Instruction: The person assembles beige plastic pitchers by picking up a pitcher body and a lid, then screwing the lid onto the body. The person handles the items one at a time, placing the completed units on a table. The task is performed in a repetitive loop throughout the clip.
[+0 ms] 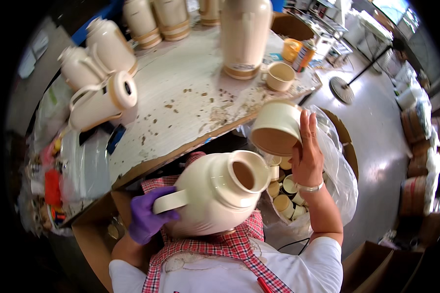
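Purple-gloved left hand: curled round the handle of one cream jug, held tilted before the plaid apron. Bare right hand grasps one cream cup by its side, at the jug's 1 o'clock.

Jug looks stiff and glossy — probably slick; best held by handle, palm underneath.

Outward from jug: one tall flask, 12 o'clock on the table; six other flasks, 10 to 12, one lying down; one mug, 1 o'clock. Bag, 3 o'clock — small pieces inside, too piled to count.
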`<control>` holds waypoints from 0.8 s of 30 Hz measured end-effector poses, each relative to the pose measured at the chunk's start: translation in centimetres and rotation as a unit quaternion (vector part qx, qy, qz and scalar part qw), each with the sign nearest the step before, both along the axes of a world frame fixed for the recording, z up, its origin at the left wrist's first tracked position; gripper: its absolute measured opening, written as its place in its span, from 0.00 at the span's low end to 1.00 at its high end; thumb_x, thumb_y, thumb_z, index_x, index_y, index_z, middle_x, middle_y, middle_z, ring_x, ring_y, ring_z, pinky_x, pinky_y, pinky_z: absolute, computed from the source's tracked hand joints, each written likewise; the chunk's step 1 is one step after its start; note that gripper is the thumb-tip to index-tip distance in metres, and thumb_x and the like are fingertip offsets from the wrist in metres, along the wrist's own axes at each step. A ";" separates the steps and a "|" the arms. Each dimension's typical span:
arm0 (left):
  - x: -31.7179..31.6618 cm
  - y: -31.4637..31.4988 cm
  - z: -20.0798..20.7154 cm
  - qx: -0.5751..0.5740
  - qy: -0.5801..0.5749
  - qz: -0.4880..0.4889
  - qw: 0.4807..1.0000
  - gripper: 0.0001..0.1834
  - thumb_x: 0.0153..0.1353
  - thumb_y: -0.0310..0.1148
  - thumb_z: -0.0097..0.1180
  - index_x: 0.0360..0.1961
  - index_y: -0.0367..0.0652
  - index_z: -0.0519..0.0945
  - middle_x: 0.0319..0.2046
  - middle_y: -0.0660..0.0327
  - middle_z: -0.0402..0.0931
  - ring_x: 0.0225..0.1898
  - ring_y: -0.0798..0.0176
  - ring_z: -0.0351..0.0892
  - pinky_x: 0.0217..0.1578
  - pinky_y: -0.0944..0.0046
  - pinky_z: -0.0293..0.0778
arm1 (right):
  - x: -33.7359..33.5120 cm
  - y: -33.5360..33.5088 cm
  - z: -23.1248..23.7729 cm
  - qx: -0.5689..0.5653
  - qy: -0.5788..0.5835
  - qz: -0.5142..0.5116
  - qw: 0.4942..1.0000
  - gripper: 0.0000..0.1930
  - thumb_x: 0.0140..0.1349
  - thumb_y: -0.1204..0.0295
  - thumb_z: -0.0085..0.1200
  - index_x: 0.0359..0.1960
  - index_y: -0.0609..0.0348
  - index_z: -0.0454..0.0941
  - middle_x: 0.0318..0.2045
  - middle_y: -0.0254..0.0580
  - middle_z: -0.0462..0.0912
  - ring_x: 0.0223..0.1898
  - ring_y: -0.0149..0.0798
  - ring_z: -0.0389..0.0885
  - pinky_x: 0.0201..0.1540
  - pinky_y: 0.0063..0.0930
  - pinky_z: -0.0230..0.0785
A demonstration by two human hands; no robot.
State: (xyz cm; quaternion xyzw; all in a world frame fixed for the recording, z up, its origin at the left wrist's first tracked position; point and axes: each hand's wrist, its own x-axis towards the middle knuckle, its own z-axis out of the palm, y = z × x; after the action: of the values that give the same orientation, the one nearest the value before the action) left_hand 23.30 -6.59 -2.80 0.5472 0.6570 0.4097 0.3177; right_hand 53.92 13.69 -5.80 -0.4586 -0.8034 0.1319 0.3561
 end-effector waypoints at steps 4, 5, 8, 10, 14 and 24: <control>-0.8 -2.5 -0.3 0.054 0.014 0.040 0.998 0.26 0.43 0.32 0.72 0.46 0.37 0.79 0.34 0.56 0.83 0.32 0.64 0.84 0.36 0.66 0.78 | -4.9 -6.7 7.4 0.112 -0.057 0.123 0.984 0.37 0.43 0.74 0.60 0.62 0.52 0.68 0.59 0.65 0.66 0.37 0.47 0.81 0.34 0.36 0.73; -1.3 -3.5 -0.7 0.079 0.036 0.053 0.995 0.26 0.44 0.33 0.72 0.46 0.37 0.80 0.33 0.55 0.83 0.31 0.62 0.85 0.35 0.65 0.79 | -5.5 -7.1 7.9 0.174 -0.049 0.143 0.973 0.38 0.41 0.68 0.63 0.61 0.53 0.69 0.54 0.59 0.70 0.31 0.41 0.76 0.34 0.35 0.69; -2.4 -5.6 -0.2 0.078 0.139 0.021 0.987 0.25 0.44 0.36 0.71 0.45 0.39 0.80 0.30 0.53 0.82 0.29 0.57 0.84 0.35 0.63 0.79 | -7.5 -5.8 9.7 0.238 -0.059 0.287 0.926 0.44 0.31 0.43 0.67 0.51 0.57 0.78 0.43 0.45 0.75 0.28 0.36 0.67 0.40 0.36 0.56; -2.8 -6.3 -0.6 0.102 0.089 0.018 0.991 0.25 0.44 0.39 0.71 0.43 0.40 0.81 0.28 0.52 0.82 0.30 0.55 0.84 0.34 0.62 0.79 | -8.5 -3.7 11.1 0.201 -0.059 0.432 0.877 0.45 0.26 0.36 0.65 0.45 0.57 0.82 0.42 0.44 0.76 0.31 0.37 0.66 0.45 0.40 0.55; -3.5 -7.0 -0.7 0.146 0.039 0.020 0.988 0.24 0.43 0.36 0.72 0.42 0.40 0.81 0.29 0.53 0.82 0.31 0.57 0.84 0.35 0.63 0.79 | -11.6 -1.0 9.8 -0.103 0.059 0.624 0.772 0.52 0.25 0.31 0.65 0.51 0.56 0.78 0.67 0.66 0.50 0.66 0.65 0.53 0.65 0.55 0.45; -4.1 -7.0 -3.0 0.207 -0.003 0.048 0.977 0.25 0.41 0.39 0.73 0.43 0.46 0.83 0.30 0.56 0.83 0.30 0.60 0.84 0.33 0.65 0.79 | -11.0 -3.5 10.4 -0.092 0.012 0.538 0.838 0.55 0.36 0.49 0.67 0.69 0.50 0.55 0.57 0.67 0.65 0.53 0.58 0.73 0.50 0.47 0.70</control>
State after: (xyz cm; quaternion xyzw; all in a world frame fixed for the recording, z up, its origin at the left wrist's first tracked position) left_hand 19.17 -13.58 -5.75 0.5677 0.5823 0.5535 0.1799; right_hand 42.97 10.15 4.62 0.0167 -0.9034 0.3814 0.1952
